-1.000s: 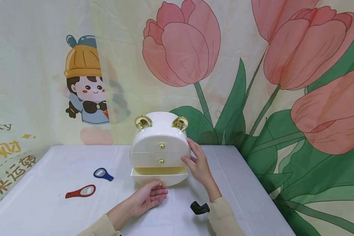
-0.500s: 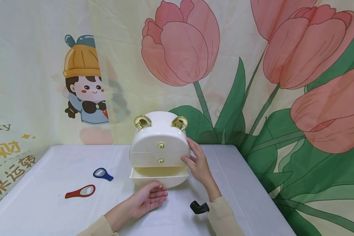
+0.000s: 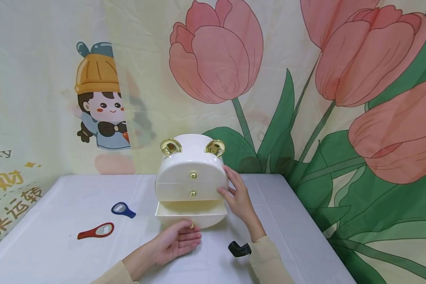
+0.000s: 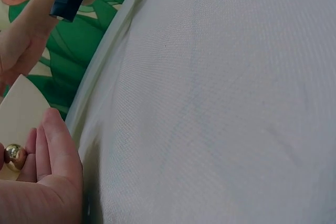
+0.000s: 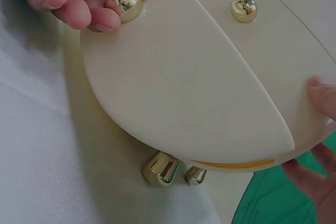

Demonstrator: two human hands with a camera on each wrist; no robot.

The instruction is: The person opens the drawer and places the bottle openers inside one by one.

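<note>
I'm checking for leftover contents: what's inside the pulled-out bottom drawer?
Only pale yellow interior shows in the bottom drawer; its front panel and the white cabinet above hide the rest.

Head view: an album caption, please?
Left hand pinches the gold knob of the open bottom drawer; right hand holds the white box.

A white cloth covers the table in front of me, its far edge close up against a printed fabric wall. Pink tulips bloom across the middle and right, far larger than life, and broad green leaves run down beside the table's right side. Over on the left I see a cartoon figure in a yellow hat, sliced off along a straight vertical edge. Gold and brown Chinese characters slant across the lower left. Light falls softly, leaving faint shadows on the cloth.
</note>
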